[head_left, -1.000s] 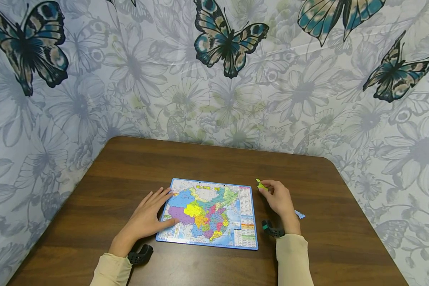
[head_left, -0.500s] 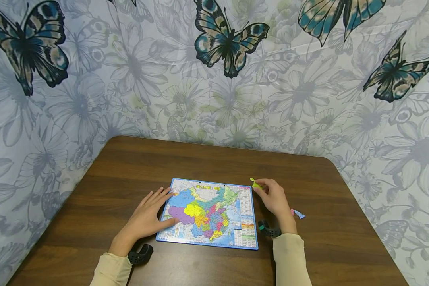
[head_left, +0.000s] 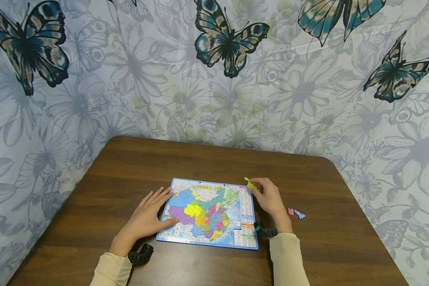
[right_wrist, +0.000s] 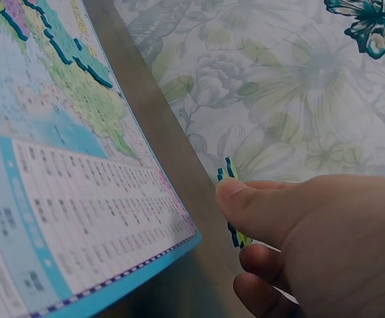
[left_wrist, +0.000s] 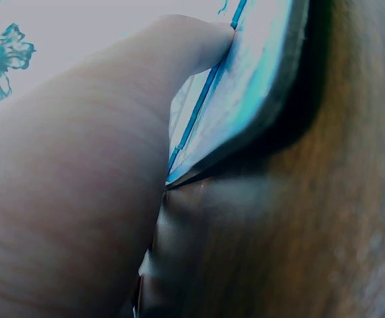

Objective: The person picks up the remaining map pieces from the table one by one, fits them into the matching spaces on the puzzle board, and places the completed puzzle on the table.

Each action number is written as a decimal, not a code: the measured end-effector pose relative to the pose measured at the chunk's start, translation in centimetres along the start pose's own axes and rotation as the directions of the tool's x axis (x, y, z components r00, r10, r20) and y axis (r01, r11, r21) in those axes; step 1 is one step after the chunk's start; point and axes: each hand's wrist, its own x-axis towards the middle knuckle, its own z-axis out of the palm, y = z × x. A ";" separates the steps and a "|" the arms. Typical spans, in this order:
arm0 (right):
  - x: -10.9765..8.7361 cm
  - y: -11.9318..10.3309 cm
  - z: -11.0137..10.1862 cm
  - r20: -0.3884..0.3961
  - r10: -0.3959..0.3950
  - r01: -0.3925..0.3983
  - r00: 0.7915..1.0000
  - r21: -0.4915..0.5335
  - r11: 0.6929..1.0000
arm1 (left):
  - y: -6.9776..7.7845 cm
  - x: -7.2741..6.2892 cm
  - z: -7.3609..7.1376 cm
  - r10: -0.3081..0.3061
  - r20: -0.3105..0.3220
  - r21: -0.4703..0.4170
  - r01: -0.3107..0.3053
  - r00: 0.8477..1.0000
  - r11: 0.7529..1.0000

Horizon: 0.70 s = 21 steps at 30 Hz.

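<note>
A map puzzle board with a blue rim lies on the wooden table, its colourful pieces fitted over the middle. My left hand rests on its left side with fingers spread; in the left wrist view the thumb lies on the board's surface. Over the top right corner of the board, my right hand pinches a yellow-green puzzle piece between thumb and fingers. The right wrist view shows that piece edge-on, partly hidden by the thumb.
A pink puzzle piece and a light blue puzzle piece lie on the table to the right of my right wrist. Behind the table's far edge hangs a flower-and-butterfly patterned wall covering.
My right hand has moved left with the yellow-green puzzle piece, from beside the board to its top right corner. The pink piece has come into sight. My left hand stays put.
</note>
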 end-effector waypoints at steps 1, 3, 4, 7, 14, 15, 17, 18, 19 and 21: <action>0.0 -0.1 0.1 0.001 -0.006 0.006 1.000 -0.002 1.000 | 0.0 0.0 0.0 0.000 0.001 0.000 0.000 1.000 1.000; 0.0 -0.2 0.2 0.003 -0.017 0.017 1.000 -0.002 1.000 | 0.0 0.0 0.0 0.000 0.001 0.001 0.000 1.000 1.000; 0.1 -0.2 0.3 0.006 -0.019 0.019 1.000 -0.001 1.000 | -0.1 0.0 0.1 -0.001 0.001 0.000 0.001 1.000 1.000; 0.1 -0.4 0.6 0.016 -0.031 0.031 0.999 0.000 1.000 | -0.1 0.0 0.1 -0.003 0.004 0.001 0.003 1.000 1.000; 0.1 -1.1 1.1 0.022 -0.051 0.050 0.998 0.033 0.998 | -0.1 0.0 0.1 -0.002 0.005 0.007 0.002 1.000 1.000; 0.1 -1.2 1.2 0.024 -0.052 0.051 0.998 0.038 0.998 | -0.1 0.0 0.1 -0.002 0.006 0.006 0.002 1.000 1.000; 0.1 -1.3 1.4 0.028 -0.056 0.055 0.998 0.035 0.998 | -0.1 0.0 0.1 -0.002 0.008 0.005 0.002 1.000 1.000; 0.1 -1.4 1.4 0.031 -0.056 0.055 0.998 0.033 0.998 | -0.1 0.1 0.1 -0.002 0.009 0.006 0.002 1.000 1.000; 0.2 -1.4 1.5 0.034 -0.058 0.057 0.998 0.033 0.998 | -0.1 0.1 0.1 -0.002 0.010 0.008 0.002 1.000 1.000; 0.2 -1.5 1.7 0.037 -0.067 0.065 0.997 0.035 0.997 | -0.1 0.1 0.1 -0.002 0.012 0.011 0.002 1.000 1.000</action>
